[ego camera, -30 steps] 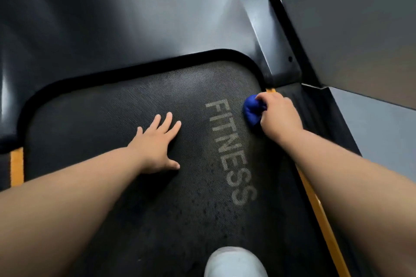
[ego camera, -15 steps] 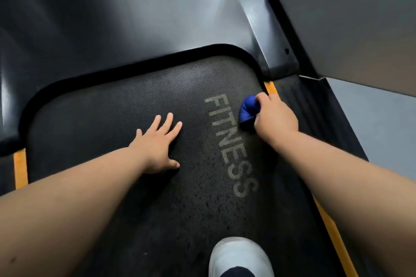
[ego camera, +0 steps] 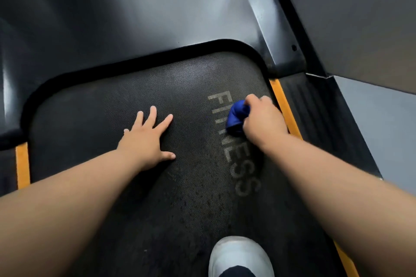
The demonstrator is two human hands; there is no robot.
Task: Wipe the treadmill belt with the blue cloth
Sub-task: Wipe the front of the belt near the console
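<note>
Blue cloth (ego camera: 237, 117) bunched, mostly hidden inside right hand (ego camera: 263, 119) gripping it, covering FITNESS lettering (ego camera: 236, 164) on treadmill belt (ego camera: 112, 108); left hand (ego camera: 146, 141) flat, fingers spread; white shoe (ego camera: 240, 256) cut off.

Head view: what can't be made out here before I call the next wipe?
Head view only:
blue cloth: mostly bunched inside the right hand, underside unseen.
FITNESS lettering: middle letters covered by the cloth, others blurred.
treadmill belt: near end cut by the bottom edge; forearms cover parts.
white shoe: cut off by the bottom edge.
</note>
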